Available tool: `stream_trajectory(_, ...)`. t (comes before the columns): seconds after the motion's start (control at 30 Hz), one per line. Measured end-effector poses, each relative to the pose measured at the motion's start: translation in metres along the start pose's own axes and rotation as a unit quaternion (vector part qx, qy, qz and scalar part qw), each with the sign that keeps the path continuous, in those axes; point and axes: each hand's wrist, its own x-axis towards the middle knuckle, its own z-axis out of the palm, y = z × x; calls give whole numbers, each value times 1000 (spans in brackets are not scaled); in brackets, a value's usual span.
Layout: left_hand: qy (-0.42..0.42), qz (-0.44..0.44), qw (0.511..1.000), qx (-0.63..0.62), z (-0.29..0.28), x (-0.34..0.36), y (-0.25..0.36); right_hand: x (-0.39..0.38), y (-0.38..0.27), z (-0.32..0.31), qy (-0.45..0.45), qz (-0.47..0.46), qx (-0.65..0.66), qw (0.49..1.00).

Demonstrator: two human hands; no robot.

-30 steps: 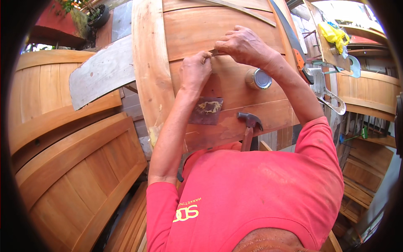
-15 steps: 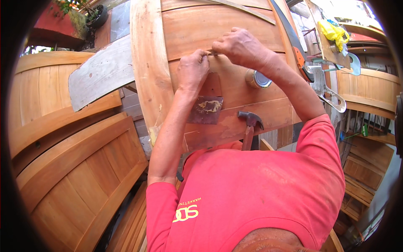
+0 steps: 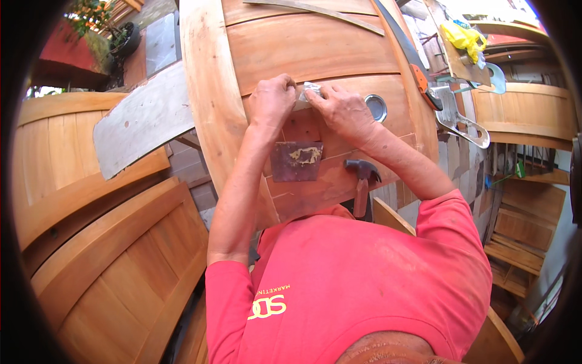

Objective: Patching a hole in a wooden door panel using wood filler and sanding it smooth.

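My left hand (image 3: 271, 103) is closed over a wooden door panel (image 3: 291, 48), beside a groove between its boards. What its fingers hold, if anything, is hidden. Close by on the right, my right hand (image 3: 348, 112) pinches a small crumpled silvery-white piece (image 3: 310, 90), its kind unclear. Below the hands, a dark flat square plate (image 3: 288, 170) carries a smear of tan paste. A claw hammer (image 3: 362, 188) lies right of the plate, its handle toward me. Right of my right hand stands a small round tin (image 3: 376, 108).
A handsaw (image 3: 421, 79) with an orange-and-black handle lies along the panel's right edge. A thin wood strip (image 3: 321, 13) rests at the far end. Wooden panels (image 3: 121, 267) lean at left, near a grey board (image 3: 142, 118). A yellow plastic bag (image 3: 464, 37) sits far right.
My right hand has come down and turned; a crumpled silvery-white piece now shows in its fingers. The thin dark thing between my hands is no longer visible. The tin shows more fully.
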Motion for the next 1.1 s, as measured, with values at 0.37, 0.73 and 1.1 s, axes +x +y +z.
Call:
stream_trajectory(0.37,-7,50,999,-22,-4,5,-13,-25,-14,-18,115,53,41,991)
stream_trajectory(0.73,53,157,986,-1,22,-1,9,-106,-22,-72,257,387,193,864)
stream_trajectory(1.1,92,179,960,196,78,-5,35,-186,138,56,237,446,479,718)
